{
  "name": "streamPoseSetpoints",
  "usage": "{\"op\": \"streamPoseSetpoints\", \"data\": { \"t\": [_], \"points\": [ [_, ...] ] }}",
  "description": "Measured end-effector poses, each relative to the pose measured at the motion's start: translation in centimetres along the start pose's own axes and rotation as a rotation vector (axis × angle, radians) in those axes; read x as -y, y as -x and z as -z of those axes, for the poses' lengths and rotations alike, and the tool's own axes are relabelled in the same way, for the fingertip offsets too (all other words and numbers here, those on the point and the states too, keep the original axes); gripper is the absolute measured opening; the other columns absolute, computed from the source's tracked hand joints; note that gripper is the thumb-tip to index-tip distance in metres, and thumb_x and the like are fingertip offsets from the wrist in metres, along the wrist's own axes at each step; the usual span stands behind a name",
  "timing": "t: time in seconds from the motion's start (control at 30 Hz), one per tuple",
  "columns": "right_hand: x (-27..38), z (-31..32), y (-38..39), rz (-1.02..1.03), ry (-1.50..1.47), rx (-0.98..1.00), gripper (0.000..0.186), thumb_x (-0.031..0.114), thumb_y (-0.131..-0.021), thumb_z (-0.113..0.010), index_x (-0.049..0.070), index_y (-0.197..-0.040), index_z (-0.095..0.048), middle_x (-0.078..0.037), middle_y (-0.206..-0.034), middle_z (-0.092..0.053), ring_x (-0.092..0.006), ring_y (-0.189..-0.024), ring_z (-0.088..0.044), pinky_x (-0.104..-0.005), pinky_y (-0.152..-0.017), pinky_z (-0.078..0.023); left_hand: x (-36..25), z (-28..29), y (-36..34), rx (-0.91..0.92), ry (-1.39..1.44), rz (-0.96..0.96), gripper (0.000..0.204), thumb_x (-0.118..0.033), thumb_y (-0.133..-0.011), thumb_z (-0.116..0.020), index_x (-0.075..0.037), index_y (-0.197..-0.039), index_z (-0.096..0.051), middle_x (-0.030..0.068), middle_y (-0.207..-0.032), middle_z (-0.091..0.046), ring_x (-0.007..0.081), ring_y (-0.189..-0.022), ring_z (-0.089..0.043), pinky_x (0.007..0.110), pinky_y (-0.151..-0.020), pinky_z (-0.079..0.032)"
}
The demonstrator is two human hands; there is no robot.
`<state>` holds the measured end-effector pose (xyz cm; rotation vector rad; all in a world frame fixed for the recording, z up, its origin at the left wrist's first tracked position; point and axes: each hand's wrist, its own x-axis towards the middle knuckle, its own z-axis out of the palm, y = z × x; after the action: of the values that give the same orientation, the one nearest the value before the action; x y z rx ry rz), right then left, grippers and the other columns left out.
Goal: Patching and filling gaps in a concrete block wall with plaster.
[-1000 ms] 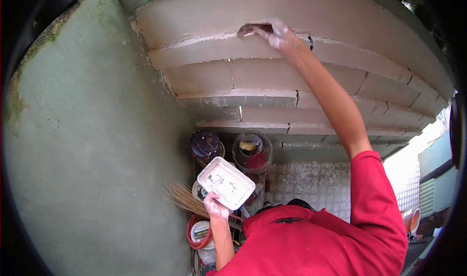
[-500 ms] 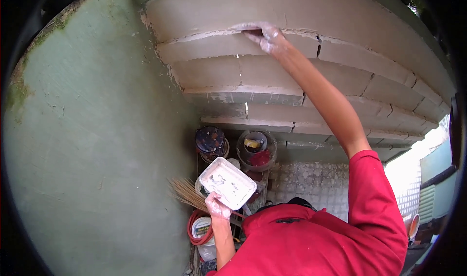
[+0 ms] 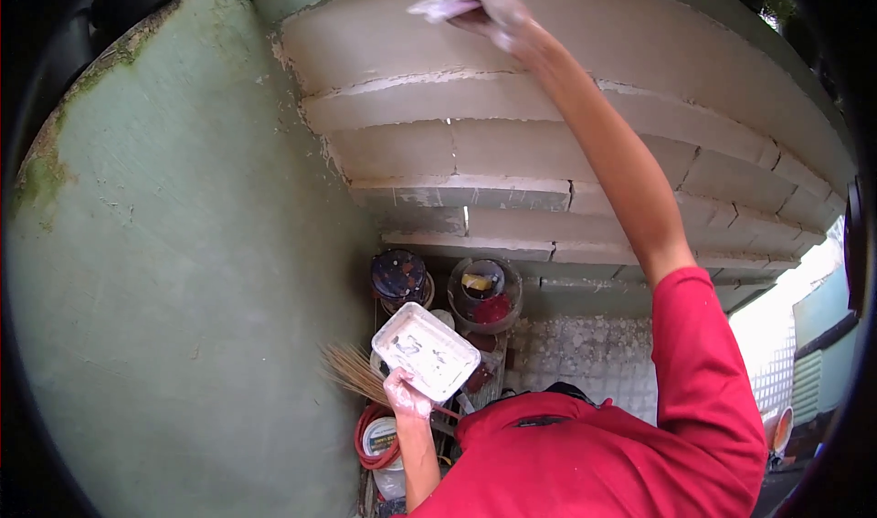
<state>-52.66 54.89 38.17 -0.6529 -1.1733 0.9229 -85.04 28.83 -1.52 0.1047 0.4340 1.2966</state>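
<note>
My left hand [image 3: 408,394], dusted with white, grips the near edge of a shallow rectangular white tray [image 3: 444,386]. Dark marks and smears of pale paste cover the tray's inside. Up high, my right hand [image 3: 502,14] is closed on a flat, whitish-pink piece [image 3: 446,6] coated in paste; its exact kind does not show. That hand is in front of the top band of the stepped beige wall [image 3: 384,34], above a rough whitish seam. I cannot tell whether the piece touches the wall.
A smooth green wall [image 3: 201,271] rises on the left. Beneath the tray stand a paint-spattered dark bucket [image 3: 399,274], a clear tub [image 3: 484,312] with a yellow item inside, a straw broom [image 3: 352,370] and a red hose coil [image 3: 365,440]. Patterned floor tiles [image 3: 585,354] lie right of them.
My right hand has moved up from the whitish seam onto the band above, carrying the flat piece. The tray in my left hand has hardly moved. The view has shifted slightly.
</note>
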Motion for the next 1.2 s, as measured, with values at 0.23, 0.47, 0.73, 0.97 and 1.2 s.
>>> {"op": "streamPoseSetpoints", "data": {
  "t": [0.23,0.47,0.73,0.97,1.2],
  "points": [
    [2.3,11.3,9.3,0.064,0.652,-0.311,0.023,0.02,-0.082,-0.065,-0.002,-0.09,-0.066,-0.007,-0.082,-0.066,-0.0155,-0.074,-0.066,-0.0327,-0.071,-0.056,0.4,0.5,-0.3,-0.042,-0.002,0.039,0.072,-0.003,-0.063,-0.046,0.002,-0.134,-0.045,0.0161,-0.13,-0.055,0.0356,-0.122,-0.052,0.05,-0.107,-0.041],
    [1.4,13.0,8.5,0.258,1.276,-0.504,0.026,0.026,-0.078,-0.064,0.001,-0.078,-0.07,-0.019,-0.07,-0.065,-0.0294,-0.065,-0.065,-0.0391,-0.063,-0.051,1.3,-1.6,-2.4,-0.012,-0.054,0.063,0.07,-0.003,-0.064,-0.045,0.0,-0.135,-0.045,0.0155,-0.129,-0.057,0.0343,-0.12,-0.054,0.05,-0.105,-0.043],
    [-5.9,12.6,6.5,0.722,1.576,-0.766,0.033,0.027,-0.091,-0.057,0.0,-0.072,-0.061,-0.023,-0.067,-0.061,-0.0423,-0.065,-0.061,-0.0479,-0.061,-0.048,2.5,-2.0,-1.9,0.003,-0.008,0.108,0.072,-0.002,-0.063,-0.047,0.0,-0.135,-0.045,0.0155,-0.128,-0.057,0.035,-0.12,-0.053,0.05,-0.106,-0.042],
    [-8.1,9.1,5.7,0.513,1.44,-0.755,0.027,0.023,-0.093,-0.056,0.0,-0.082,-0.064,-0.025,-0.071,-0.063,-0.0444,-0.069,-0.063,-0.0513,-0.064,-0.05,1.8,-1.2,-1.9,0.02,0.022,0.094,0.07,-0.003,-0.063,-0.047,0.001,-0.132,-0.047,0.0147,-0.127,-0.058,0.0345,-0.118,-0.055,0.051,-0.103,-0.044],
    [-10.7,3.1,3.9,0.553,1.342,-0.617,0.025,0.01,-0.089,-0.051,-0.001,-0.105,-0.067,-0.027,-0.075,-0.065,-0.0434,-0.073,-0.066,-0.0517,-0.067,-0.052,0.4,-0.4,-1.8,-0.061,0.002,0.014,0.07,-0.004,-0.064,-0.047,0.0,-0.134,-0.045,0.015,-0.129,-0.056,0.0355,-0.119,-0.054,0.051,-0.104,-0.043]
  ]
}}
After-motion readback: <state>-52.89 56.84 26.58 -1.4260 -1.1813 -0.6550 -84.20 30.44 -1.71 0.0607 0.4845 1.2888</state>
